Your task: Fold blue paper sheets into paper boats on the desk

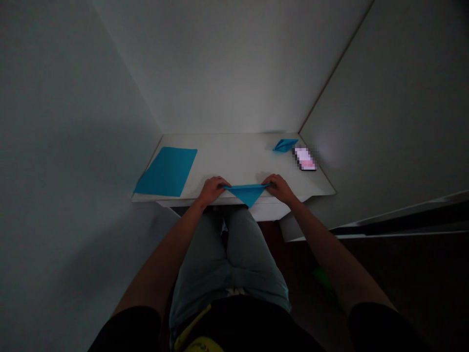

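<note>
Between my hands is a folded sheet of blue paper [248, 194], shaped like a triangle with its point toward me. Its long folded edge runs level between its two corners, and the point hangs past the table's front edge. My left hand [214, 189] pinches the left corner. At the right corner, my right hand [278, 187] pinches the paper in the same way. A folded blue paper boat [285, 145] lies at the back right of the white table [234, 151]. Flat blue paper [166, 171] rests on the table's left side.
A phone [305, 159] with a lit screen, partly blurred, lies at the table's right end beside the paper boat. Walls stand behind and to the left, and a pale panel [384, 122] rises on the right. My legs are close against the table's front.
</note>
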`<action>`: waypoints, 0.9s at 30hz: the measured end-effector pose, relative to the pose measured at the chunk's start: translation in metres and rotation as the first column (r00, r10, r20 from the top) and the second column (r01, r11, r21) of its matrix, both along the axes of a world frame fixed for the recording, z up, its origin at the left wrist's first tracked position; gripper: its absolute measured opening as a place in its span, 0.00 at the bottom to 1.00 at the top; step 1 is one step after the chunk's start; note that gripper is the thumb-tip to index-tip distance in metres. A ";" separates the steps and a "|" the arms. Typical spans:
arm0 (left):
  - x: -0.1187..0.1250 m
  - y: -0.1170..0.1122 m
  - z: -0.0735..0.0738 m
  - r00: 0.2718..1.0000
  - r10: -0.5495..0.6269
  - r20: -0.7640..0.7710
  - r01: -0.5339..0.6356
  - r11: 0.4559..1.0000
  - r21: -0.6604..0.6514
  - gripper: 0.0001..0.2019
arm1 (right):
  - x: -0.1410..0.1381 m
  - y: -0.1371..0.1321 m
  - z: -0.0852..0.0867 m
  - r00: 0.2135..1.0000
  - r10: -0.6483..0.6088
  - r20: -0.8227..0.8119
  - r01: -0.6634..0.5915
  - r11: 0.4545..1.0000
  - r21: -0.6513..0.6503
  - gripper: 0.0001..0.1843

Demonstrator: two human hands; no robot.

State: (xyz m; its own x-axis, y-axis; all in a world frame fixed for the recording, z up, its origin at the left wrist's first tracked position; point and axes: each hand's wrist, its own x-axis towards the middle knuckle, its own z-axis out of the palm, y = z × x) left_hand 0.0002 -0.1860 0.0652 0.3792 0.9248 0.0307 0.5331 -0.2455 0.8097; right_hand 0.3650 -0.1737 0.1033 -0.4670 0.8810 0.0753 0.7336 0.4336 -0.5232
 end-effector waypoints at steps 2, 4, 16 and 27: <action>-0.002 -0.006 0.000 1.000 -0.020 -0.011 0.021 0.998 0.063 0.13 | 0.001 -0.010 0.003 0.999 0.042 0.010 -0.043 0.998 0.042 0.12; -0.003 -0.013 -0.001 0.999 -0.029 -0.023 0.032 0.992 0.121 0.13 | 0.002 -0.022 0.005 0.995 0.092 0.040 -0.095 0.992 0.083 0.15; 0.001 -0.029 -0.002 0.999 -0.022 0.030 0.018 0.992 0.124 0.06 | 0.000 -0.031 0.010 0.998 0.048 -0.048 -0.048 0.999 -0.005 0.16; 0.020 0.014 -0.015 0.828 0.314 0.464 -0.174 0.931 -0.321 0.12 | -0.038 0.007 -0.003 0.855 -0.404 -0.324 0.311 0.901 -0.304 0.25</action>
State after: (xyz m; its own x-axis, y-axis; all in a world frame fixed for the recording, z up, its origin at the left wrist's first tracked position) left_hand 0.0205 -0.1723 0.0503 0.1369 0.9860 -0.0952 0.0530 0.0887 0.9946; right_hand 0.3272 -0.1665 0.1001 -0.0946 0.9943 -0.0489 0.5450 0.0106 -0.8384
